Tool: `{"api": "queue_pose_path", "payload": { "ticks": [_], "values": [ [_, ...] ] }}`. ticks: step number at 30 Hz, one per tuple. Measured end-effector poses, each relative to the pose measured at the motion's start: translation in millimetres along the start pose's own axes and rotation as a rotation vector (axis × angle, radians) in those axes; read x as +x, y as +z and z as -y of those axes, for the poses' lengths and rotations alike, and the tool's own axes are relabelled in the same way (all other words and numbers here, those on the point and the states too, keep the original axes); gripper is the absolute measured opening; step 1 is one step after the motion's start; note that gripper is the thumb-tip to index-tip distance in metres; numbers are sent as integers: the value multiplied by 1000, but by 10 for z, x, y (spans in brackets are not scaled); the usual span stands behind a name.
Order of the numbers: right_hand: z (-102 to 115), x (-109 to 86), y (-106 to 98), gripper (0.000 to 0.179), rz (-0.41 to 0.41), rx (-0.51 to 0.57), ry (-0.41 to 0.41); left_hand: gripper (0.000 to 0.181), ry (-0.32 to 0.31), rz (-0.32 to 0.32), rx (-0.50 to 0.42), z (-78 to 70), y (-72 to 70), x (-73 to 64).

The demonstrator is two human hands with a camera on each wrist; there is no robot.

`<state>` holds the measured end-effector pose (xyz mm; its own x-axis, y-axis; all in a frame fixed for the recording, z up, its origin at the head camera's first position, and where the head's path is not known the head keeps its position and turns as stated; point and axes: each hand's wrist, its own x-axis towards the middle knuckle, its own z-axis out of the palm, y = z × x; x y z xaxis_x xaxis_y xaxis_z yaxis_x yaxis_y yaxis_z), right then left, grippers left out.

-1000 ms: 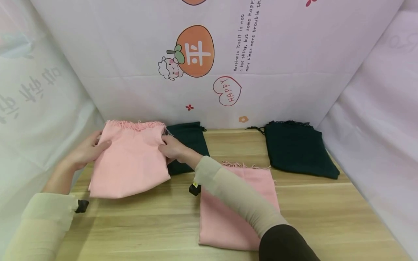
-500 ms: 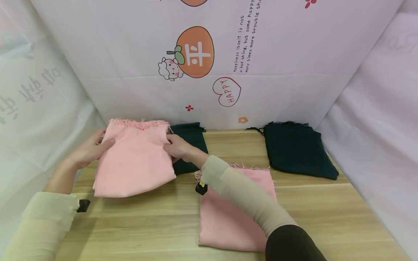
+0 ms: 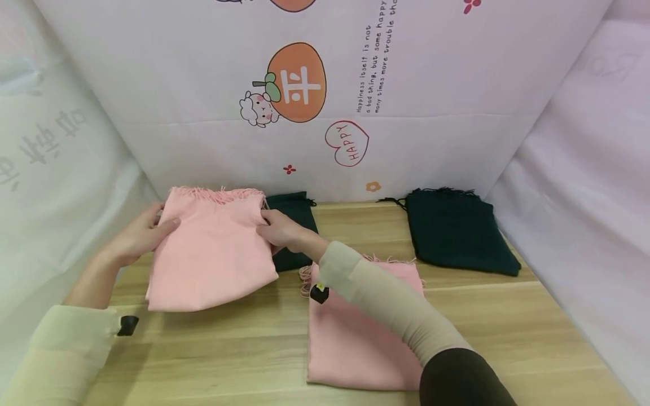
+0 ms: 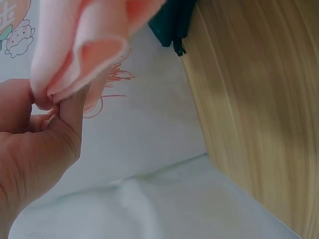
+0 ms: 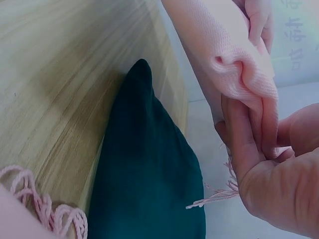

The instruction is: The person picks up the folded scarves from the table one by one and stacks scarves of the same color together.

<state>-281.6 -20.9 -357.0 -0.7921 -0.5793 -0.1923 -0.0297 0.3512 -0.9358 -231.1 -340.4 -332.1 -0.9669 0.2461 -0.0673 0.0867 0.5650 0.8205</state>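
A folded light pink scarf [image 3: 213, 254] with a fringe along its far edge is held up off the table at the left. My left hand [image 3: 139, 235] pinches its left side, thumb on top, and in the left wrist view the folded layers sit between thumb and fingers. On the opposite side my right hand [image 3: 284, 230] pinches the scarf's edge; the right wrist view shows fingers [image 5: 239, 132] beneath the cloth. Behind and partly hidden by it lies a folded dark green scarf [image 3: 297, 214]. A second folded pink scarf [image 3: 355, 344] lies flat under my right forearm.
Another dark green scarf [image 3: 457, 231] lies folded at the back right, its tassels toward the wall. White printed cloth [image 3: 431, 84] encloses the back and both sides of the wooden table [image 3: 218, 361].
Both hands have shifted the raised pink scarf slightly to the right, mostly in the first half second. The head view has turned a little. The grip on both sides stays the same.
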Motion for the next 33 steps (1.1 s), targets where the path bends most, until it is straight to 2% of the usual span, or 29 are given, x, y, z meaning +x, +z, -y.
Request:
{"api": "queue_pose_path", "payload": {
  "ticks": [8, 22, 33],
  "values": [
    [-1, -65, -78, 50, -1, -16, -3, 69, 25, -3, 63, -43, 48, 44],
    [-47, -179, -242, 42, -16, -51, -11, 66, 21, 6, -10, -124, 161, 108],
    [-43, -272, -370, 30, -17, -52, -26, 66, 37, 12, -13, -199, 228, 133]
  ]
}}
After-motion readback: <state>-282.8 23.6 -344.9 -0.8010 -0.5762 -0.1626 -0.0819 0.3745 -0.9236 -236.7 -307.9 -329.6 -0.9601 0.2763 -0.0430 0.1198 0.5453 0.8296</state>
